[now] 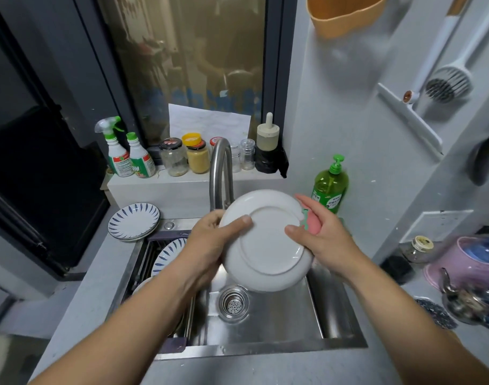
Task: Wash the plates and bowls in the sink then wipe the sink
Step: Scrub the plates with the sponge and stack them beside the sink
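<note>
- Left hand [210, 241] grips the white plate [268, 245]; right hand [322, 236] clasps a pink sponge [313, 224] against its rim.
- Steel sink [268, 326] below, set in grey counter [93, 287]; jars [174, 158] line the windowsill [154, 187].

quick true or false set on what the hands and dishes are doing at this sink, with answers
1. The white plate shows its underside to the camera. True.
2. The left hand holds a sponge. False: the right hand holds the pink sponge; the left grips the plate's rim.
3. A green soap bottle stands right of the tap. True.
4. The blue-patterned plates are stacked right of the sink. False: they sit on the counter to its left.
</note>
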Action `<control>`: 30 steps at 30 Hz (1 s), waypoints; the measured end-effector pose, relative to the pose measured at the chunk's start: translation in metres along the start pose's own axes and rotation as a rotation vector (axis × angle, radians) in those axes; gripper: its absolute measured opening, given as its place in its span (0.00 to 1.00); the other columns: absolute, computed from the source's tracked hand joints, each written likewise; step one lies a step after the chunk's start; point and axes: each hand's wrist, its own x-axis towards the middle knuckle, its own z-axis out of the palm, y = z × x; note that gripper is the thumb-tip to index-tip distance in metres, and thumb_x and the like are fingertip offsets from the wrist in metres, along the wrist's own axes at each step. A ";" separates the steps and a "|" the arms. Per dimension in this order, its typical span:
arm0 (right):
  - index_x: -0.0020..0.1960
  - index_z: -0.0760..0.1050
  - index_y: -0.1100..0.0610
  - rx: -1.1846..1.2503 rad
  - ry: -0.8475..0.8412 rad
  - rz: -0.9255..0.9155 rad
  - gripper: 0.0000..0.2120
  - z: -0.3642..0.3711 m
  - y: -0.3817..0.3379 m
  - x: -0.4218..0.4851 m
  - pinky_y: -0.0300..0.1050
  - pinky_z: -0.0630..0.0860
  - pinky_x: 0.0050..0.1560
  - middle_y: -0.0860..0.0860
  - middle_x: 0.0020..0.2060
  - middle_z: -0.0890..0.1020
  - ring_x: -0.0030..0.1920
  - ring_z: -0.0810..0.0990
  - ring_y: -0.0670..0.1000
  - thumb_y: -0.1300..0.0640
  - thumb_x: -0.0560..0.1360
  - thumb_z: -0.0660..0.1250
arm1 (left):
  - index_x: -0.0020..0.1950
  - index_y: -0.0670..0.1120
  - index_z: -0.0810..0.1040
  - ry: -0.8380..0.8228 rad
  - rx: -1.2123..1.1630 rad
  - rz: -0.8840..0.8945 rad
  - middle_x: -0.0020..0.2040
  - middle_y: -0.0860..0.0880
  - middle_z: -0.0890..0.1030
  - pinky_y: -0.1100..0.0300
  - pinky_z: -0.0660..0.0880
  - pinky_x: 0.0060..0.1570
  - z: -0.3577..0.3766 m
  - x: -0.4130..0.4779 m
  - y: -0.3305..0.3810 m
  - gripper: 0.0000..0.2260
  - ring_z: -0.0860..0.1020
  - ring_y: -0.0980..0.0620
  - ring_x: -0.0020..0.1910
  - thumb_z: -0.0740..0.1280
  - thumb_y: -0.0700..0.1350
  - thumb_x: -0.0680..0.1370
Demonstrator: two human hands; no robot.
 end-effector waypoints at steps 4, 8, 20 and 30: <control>0.74 0.69 0.47 -0.414 -0.272 -0.111 0.36 -0.018 -0.026 0.015 0.42 0.67 0.74 0.46 0.69 0.75 0.69 0.74 0.42 0.56 0.70 0.78 | 0.61 0.39 0.82 -0.270 0.305 -0.085 0.54 0.37 0.86 0.45 0.81 0.55 -0.002 0.008 0.019 0.26 0.85 0.40 0.48 0.82 0.44 0.65; 0.78 0.64 0.46 -0.591 -0.282 -0.220 0.35 -0.017 -0.039 0.022 0.31 0.60 0.69 0.45 0.68 0.70 0.67 0.68 0.36 0.52 0.75 0.74 | 0.61 0.39 0.82 -0.291 0.257 -0.019 0.53 0.37 0.86 0.52 0.83 0.49 0.004 0.013 0.025 0.22 0.85 0.42 0.46 0.77 0.40 0.69; 0.82 0.48 0.53 -0.424 0.273 -0.237 0.29 0.065 0.030 -0.038 0.22 0.44 0.71 0.48 0.81 0.42 0.75 0.42 0.29 0.49 0.83 0.50 | 0.63 0.47 0.80 0.125 -0.269 0.009 0.57 0.43 0.87 0.41 0.80 0.60 0.017 0.005 -0.007 0.12 0.84 0.41 0.58 0.70 0.41 0.80; 0.80 0.59 0.56 -0.572 0.343 -0.277 0.30 0.073 0.025 -0.021 0.49 0.48 0.80 0.54 0.81 0.54 0.81 0.49 0.55 0.46 0.81 0.49 | 0.66 0.42 0.79 0.177 -0.324 0.046 0.58 0.40 0.86 0.45 0.81 0.60 0.023 0.003 -0.012 0.14 0.84 0.40 0.60 0.70 0.39 0.79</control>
